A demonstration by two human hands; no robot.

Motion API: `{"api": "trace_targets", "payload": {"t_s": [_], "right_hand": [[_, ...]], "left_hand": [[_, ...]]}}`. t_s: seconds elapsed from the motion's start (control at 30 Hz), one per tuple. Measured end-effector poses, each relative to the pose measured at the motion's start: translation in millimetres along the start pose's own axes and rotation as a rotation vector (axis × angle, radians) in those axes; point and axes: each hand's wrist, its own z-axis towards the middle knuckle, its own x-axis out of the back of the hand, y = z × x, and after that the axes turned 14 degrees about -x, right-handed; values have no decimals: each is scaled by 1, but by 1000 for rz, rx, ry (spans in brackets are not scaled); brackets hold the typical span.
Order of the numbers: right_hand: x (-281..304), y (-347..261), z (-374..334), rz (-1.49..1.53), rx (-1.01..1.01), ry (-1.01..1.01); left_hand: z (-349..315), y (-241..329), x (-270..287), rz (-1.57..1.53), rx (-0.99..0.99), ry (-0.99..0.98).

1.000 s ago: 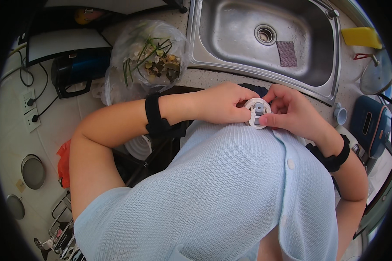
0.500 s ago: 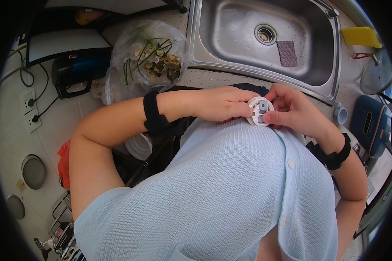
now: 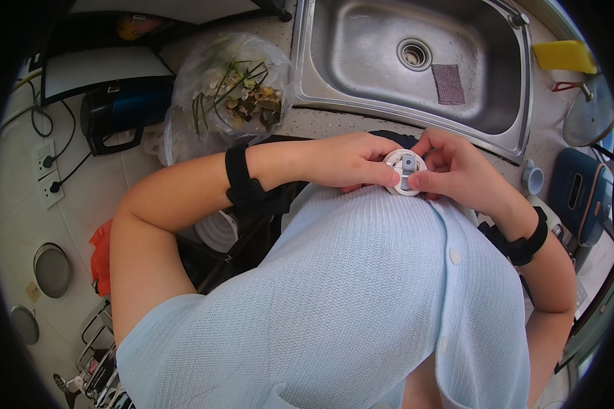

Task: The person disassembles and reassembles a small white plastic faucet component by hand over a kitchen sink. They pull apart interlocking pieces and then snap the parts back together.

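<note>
In front of my body, close to the sink's near edge, I hold a round white plastic piece point(image 3: 407, 172) with a grey insert across its middle. My left hand point(image 3: 348, 162) grips its left side, and the left thumb presses on its face. My right hand point(image 3: 462, 163) pinches it from the right, with the thumb low on the face and the index finger bent over the top. The fingers behind the piece are mostly hidden. Black straps circle both my forearms.
A steel sink point(image 3: 355, 95) with a mesh cloth point(image 3: 448, 84) lies beyond my hands. Left of it stand a clear plastic bag point(image 3: 187, 102) of food scraps and a dark blue kettle point(image 3: 126, 109). At right are a yellow sponge point(image 3: 565, 56), a small cup point(image 3: 533, 178) and a blue case point(image 3: 573, 194).
My left thumb has moved further onto the face of the white piece. The piece has shifted slightly left and away from me, and both hands still hold it.
</note>
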Motion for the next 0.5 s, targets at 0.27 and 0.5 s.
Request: {"api": "trace_targets", "payload": {"t_s": [0.27, 0.5], "right_hand": [[2, 4, 2, 26, 24, 12], [11, -10, -6, 89, 116, 106]], "left_hand": [[-3, -3, 7, -71, -25, -14], [5, 7, 15, -120, -112, 71]]}}
